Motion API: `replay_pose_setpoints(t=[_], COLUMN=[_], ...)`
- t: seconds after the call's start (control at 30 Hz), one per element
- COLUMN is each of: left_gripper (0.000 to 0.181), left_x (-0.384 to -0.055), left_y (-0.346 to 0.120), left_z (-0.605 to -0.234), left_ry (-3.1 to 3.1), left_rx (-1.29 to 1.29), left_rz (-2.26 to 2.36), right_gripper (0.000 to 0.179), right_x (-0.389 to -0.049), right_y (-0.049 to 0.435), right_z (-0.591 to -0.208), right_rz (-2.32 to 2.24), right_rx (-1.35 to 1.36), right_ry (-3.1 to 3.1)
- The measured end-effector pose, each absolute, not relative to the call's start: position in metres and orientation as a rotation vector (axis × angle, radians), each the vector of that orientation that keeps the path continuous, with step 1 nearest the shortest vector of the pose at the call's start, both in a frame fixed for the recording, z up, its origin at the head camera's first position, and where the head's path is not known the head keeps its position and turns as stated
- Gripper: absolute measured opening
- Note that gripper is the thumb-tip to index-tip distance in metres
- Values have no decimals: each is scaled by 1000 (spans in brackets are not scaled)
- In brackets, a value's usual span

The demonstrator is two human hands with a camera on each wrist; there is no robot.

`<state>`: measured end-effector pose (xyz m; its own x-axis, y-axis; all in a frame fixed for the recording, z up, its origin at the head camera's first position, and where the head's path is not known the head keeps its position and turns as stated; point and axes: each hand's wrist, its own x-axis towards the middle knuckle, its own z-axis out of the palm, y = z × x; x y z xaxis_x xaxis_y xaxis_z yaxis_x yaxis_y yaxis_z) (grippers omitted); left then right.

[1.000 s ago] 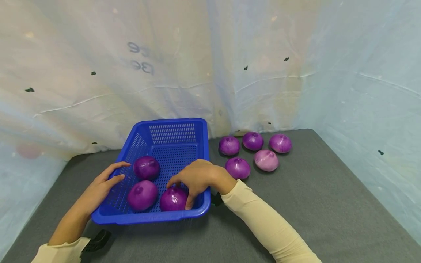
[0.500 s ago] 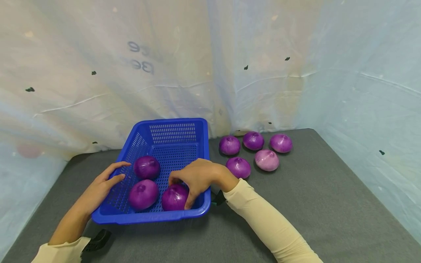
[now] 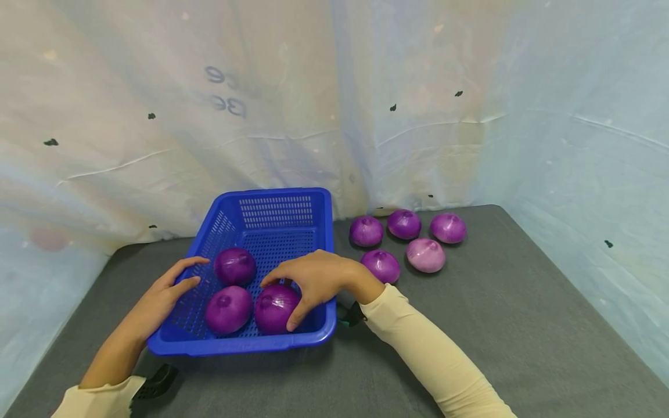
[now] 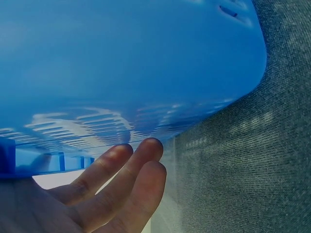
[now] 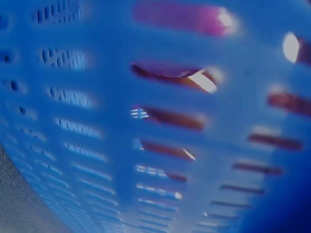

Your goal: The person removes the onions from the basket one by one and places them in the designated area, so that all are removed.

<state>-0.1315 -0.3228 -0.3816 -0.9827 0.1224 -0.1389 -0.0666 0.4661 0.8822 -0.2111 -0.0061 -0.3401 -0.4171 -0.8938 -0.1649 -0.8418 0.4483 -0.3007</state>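
Note:
In the head view, a blue basket holds three red onions. My right hand reaches over its right wall and grips the front right onion, thumb on the near side and fingers on the far side. Beside it lies the front left onion, with the rear onion behind. My left hand holds the basket's left rim with thumb and forefinger over the top. In the left wrist view its other fingers lie along the outer wall. Slotted basket wall fills the right wrist view, hiding most of that hand.
Several more red onions stand right of the basket, among them a paler pink one and one partly behind my right wrist. All rest on a grey cloth-covered table. A pale plastic sheet hangs behind.
The gripped onion has shifted slightly up, showing more of its top. My right fingers have straightened somewhat over its far side. My left hand stays on the rim.

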Motion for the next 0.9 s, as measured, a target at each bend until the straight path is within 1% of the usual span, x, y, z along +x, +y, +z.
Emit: replay_pose_setpoints(t=[0.17, 0.3, 0.47, 0.67, 0.9], left_gripper=[51, 49, 47, 50, 51], left_x=[-132, -132, -133, -134, -132], left_y=[-323, -324, -323, -322, -325], left_z=[-379, -382, -383, -379, -386], left_ry=[2525, 2519, 2531, 2532, 2529], left_rx=[46, 48, 63, 54, 53], left_rz=[1546, 1559, 1549, 1526, 1528], right_gripper=[85, 82, 80, 80, 81], right_x=[-214, -215, -212, -205, -205], right_y=[-4, 1, 18, 38, 51], right_z=[-339, -335, -320, -301, -301], right_rz=[-350, -558, -783, -853, -809], right_rx=[-1500, -1483, -1504, -1513, -1488], right_ry=[2397, 2343, 2321, 2396, 2449])
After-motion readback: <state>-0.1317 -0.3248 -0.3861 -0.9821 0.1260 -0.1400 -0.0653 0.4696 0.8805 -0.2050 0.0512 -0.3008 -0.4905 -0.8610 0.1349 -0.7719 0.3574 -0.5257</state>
